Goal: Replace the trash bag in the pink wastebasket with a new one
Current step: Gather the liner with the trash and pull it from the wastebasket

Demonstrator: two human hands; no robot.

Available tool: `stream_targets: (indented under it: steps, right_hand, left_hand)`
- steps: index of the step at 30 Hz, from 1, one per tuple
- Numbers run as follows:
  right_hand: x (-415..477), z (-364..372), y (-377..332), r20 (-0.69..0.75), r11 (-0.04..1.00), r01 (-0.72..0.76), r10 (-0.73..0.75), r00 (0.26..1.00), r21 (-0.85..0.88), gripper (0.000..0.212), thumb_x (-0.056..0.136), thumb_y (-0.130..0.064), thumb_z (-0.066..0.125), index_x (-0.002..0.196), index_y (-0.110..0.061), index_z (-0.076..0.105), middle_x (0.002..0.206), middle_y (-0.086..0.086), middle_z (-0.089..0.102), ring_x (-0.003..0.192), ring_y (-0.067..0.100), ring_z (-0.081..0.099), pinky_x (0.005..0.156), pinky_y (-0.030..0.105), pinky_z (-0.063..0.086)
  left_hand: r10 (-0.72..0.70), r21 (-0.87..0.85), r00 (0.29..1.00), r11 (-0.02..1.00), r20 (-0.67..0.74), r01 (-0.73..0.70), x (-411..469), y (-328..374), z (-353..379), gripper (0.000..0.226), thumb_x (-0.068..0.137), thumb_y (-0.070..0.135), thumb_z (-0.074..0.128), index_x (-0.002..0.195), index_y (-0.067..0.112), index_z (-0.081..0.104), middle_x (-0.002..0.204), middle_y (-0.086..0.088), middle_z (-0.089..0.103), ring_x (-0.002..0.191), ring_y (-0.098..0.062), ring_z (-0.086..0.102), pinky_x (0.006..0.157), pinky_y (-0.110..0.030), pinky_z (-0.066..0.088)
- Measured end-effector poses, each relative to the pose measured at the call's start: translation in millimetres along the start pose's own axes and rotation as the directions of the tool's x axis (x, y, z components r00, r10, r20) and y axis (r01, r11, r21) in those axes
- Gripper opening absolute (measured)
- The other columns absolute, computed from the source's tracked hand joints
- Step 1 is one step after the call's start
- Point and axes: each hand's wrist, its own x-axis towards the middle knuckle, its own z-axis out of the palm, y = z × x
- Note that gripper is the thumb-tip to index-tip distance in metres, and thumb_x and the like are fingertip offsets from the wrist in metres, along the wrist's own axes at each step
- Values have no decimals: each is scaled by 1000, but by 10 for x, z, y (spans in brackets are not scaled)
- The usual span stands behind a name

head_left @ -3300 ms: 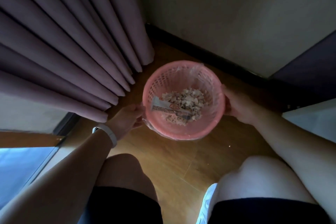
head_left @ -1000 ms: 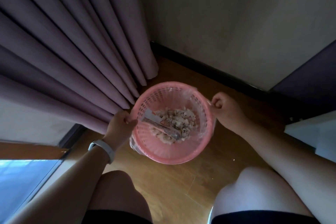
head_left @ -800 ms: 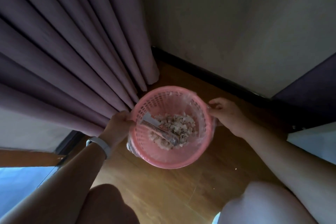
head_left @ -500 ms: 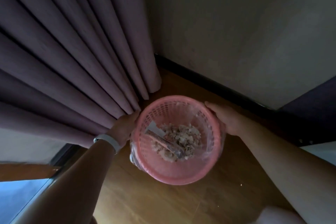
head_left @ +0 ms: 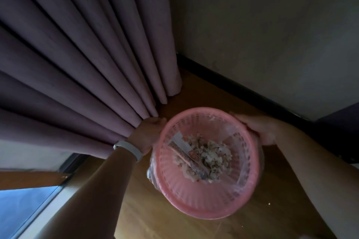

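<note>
A pink basket (head_left: 208,163) sits in the lower middle of the frame, over a brown wood floor (head_left: 155,217). The hands are apart, one on each side of it. The left hand (head_left: 148,135) presses on the basket's left side, just under the rim, and its wrist has a white band (head_left: 129,149). The right hand (head_left: 258,128) grips the upper right rim, with the fingers wrapped over the outside. A clear bag (head_left: 244,172) lines the basket (thin and shiny, so it is hard to see) and folds over the rim, bulging out at the lower left and the right. At the bottom of the bag lies a heap of pale scraps (head_left: 207,158), with a long flat wrapper (head_left: 184,151) slanting across its left part. Purple curtains (head_left: 77,54) fill the upper left of the frame, and their ends hang close to the left hand. A plain wall (head_left: 272,25) fills the upper right, with a dark strip (head_left: 233,85) along its base. A bit of bright window (head_left: 21,205) shows in the lower left corner. A few tiny crumbs lie on the floor at the lower right.
</note>
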Motion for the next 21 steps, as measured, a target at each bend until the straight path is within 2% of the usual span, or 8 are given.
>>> stream_targets:
  steps: [3,4,10,13,15,17,19,21]
  right_hand:
    - [-51,-35,32,-14,995,86,-87,996,-56,54,83,-57,60,108,-11,73,113,19,70,107,34,67,97,48,51]
    - [-61,-32,43,7,992,117,-117,993,-52,51,84,-55,61,109,-12,73,113,19,71,107,33,67,97,48,51]
    - [-23,32,69,74,978,203,-206,976,40,49,85,-39,69,124,-10,64,120,19,68,112,34,65,98,51,49]
    - [-33,65,42,-29,959,284,-284,958,10,42,76,-37,77,101,-6,65,98,19,71,88,33,70,86,48,55]
    - [-72,100,-5,-114,928,349,-364,924,-134,37,73,-41,77,84,-9,61,79,13,68,69,26,67,69,38,54]
    - [-110,155,-39,-198,852,357,-453,869,-384,36,80,-42,74,82,-9,61,73,7,66,61,21,65,59,34,50]
    - [-135,206,-43,-272,694,294,-582,766,-657,31,89,-41,67,77,-13,58,65,0,59,53,14,57,50,27,43]
    - [-130,267,2,-242,472,190,-708,664,-861,29,94,-36,59,72,-20,49,61,-6,52,49,10,49,45,24,35]
  left_hand:
    - [223,490,950,867,-218,-91,89,-23,112,32,99,30,49,79,7,59,78,-13,59,75,-28,53,69,-32,37]
    - [313,557,910,822,-270,-117,96,-31,154,31,101,26,46,80,6,57,75,-10,58,73,-26,53,63,-31,31]
    - [648,743,707,615,-283,-265,77,-103,236,39,97,32,34,84,5,58,82,-16,61,71,-33,56,62,-39,44]
    - [737,787,628,533,-251,-311,13,-94,289,42,96,35,31,83,6,58,81,-14,60,69,-32,57,59,-36,42]
    - [775,803,581,500,-249,-324,-7,-95,302,37,96,31,34,82,6,59,75,-13,61,62,-32,57,54,-32,38]
    - [791,821,562,476,-242,-317,-1,-105,305,36,97,31,35,83,7,58,70,-13,61,56,-33,56,49,-32,37]
    - [804,845,555,437,-214,-308,3,-117,329,38,100,36,32,86,10,57,66,-11,61,51,-32,56,44,-34,39]
    - [797,858,575,416,-185,-302,-3,-112,379,39,101,42,31,89,14,55,62,-9,62,47,-31,55,40,-36,42]
